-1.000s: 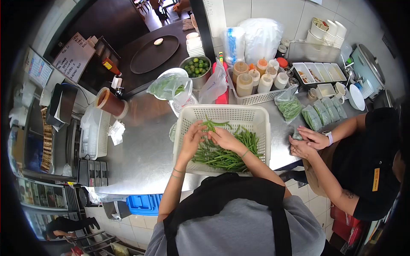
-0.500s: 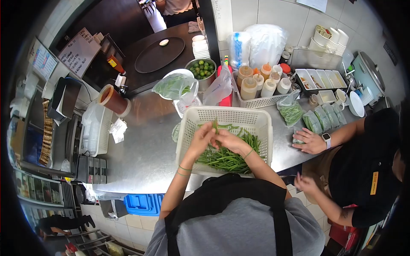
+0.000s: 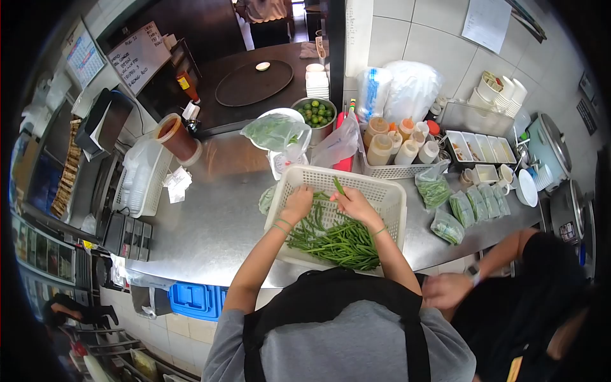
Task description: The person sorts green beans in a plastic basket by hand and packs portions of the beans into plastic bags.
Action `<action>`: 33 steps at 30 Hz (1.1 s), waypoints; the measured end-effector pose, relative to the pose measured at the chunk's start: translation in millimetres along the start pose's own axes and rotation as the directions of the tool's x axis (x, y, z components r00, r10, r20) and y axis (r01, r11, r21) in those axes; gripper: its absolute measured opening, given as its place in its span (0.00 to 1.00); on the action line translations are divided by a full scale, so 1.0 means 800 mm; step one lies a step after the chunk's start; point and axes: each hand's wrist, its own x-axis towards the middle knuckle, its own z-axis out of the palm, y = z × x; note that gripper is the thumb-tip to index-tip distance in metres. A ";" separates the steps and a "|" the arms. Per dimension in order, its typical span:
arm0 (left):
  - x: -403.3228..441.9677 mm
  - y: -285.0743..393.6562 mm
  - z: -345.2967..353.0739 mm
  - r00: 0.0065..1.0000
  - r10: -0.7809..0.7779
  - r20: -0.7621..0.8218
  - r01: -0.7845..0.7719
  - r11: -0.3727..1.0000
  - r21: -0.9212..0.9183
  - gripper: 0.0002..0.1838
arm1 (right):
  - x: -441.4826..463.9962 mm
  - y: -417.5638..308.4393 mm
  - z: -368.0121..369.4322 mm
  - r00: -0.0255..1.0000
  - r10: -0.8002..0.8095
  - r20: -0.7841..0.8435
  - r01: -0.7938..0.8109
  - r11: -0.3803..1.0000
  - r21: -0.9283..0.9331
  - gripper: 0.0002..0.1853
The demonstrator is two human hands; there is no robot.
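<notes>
A white perforated basket (image 3: 400,219) in front of me holds a heap of cut green beans (image 3: 340,242). My right hand (image 3: 354,205) is over the basket, closed in a pinch on a short green bean piece (image 3: 338,185) that points up from the fingertips. My left hand (image 3: 298,202) is at the basket's left side, its fingers curled downward and closed. What those fingers hold, if anything, is hidden. Several bean pieces lie just right of the left hand.
A plastic bag of greens rests on a white scale (image 3: 280,164) behind the basket. Filled bags of beans (image 3: 447,227) line the counter at right. A co-worker's hand (image 3: 445,290) is near the counter edge. Squeeze bottles (image 3: 380,151) and a pot of green limes (image 3: 316,113) stand behind.
My hands have moved apart, the left toward the basket's left side, the right keeping a bean. The co-worker's hand has left the bags. The camera view has shifted.
</notes>
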 end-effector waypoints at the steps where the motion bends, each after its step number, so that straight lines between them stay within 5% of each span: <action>1: 0.000 0.001 0.000 1.000 -0.002 -0.004 0.002 1.000 0.023 0.15 | -0.002 0.009 -0.005 0.999 -0.016 -0.033 0.009 0.979 -0.205 0.12; 2: -0.003 0.002 0.000 1.000 -0.004 -0.003 0.004 0.999 0.045 0.13 | -0.001 0.031 -0.009 0.980 -0.147 -0.133 0.080 0.907 -0.413 0.12; 5: -0.008 0.004 -0.009 0.998 -0.022 0.054 0.019 0.998 0.052 0.09 | -0.005 0.049 -0.027 0.962 -0.054 -0.268 -0.099 0.845 -0.526 0.11; 9: -0.010 0.002 -0.003 0.999 -0.010 0.050 0.006 0.996 0.087 0.08 | -0.002 0.057 -0.044 0.972 -0.072 -0.225 -0.038 0.892 -0.450 0.10; 12: -0.012 0.001 -0.007 0.998 -0.017 -0.056 0.018 1.000 0.019 0.07 | -0.002 0.054 -0.037 0.889 -0.217 -0.403 -0.060 0.818 -0.572 0.09; 18: -0.024 0.000 -0.019 0.990 -0.056 -0.130 0.040 0.992 -0.123 0.08 | -0.013 0.047 -0.022 0.872 -0.425 -0.243 0.049 0.569 -0.821 0.07; 21: -0.033 0.007 -0.035 0.987 -0.065 -0.148 0.031 0.975 -0.221 0.11 | -0.007 0.066 -0.012 0.999 0.012 -0.041 -0.042 0.458 -0.888 0.08; 24: -0.030 0.003 -0.035 0.984 -0.005 -0.181 -0.061 0.931 -0.359 0.13 | -0.004 0.084 -0.005 0.999 -0.034 -0.001 0.013 0.404 -0.915 0.09; 28: -0.026 0.001 -0.042 0.988 0.000 -0.155 -0.069 0.896 -0.438 0.16 | 0.000 0.093 -0.008 0.998 -0.059 0.018 0.040 0.401 -0.915 0.08; 31: -0.021 0.021 -0.059 0.937 -0.098 -0.335 -0.045 0.917 -0.396 0.18 | -0.004 0.095 -0.014 0.992 -0.130 0.000 0.057 0.435 -0.899 0.07; 32: -0.022 0.030 -0.077 0.955 -0.186 -0.229 0.089 0.922 -0.376 0.22 | -0.006 0.090 -0.017 0.992 -0.124 -0.004 0.054 0.460 -0.886 0.07; 33: -0.025 0.030 -0.084 0.976 -0.106 -0.188 0.030 0.929 -0.369 0.22 | -0.008 0.082 -0.018 0.993 -0.118 -0.010 0.048 0.486 -0.873 0.08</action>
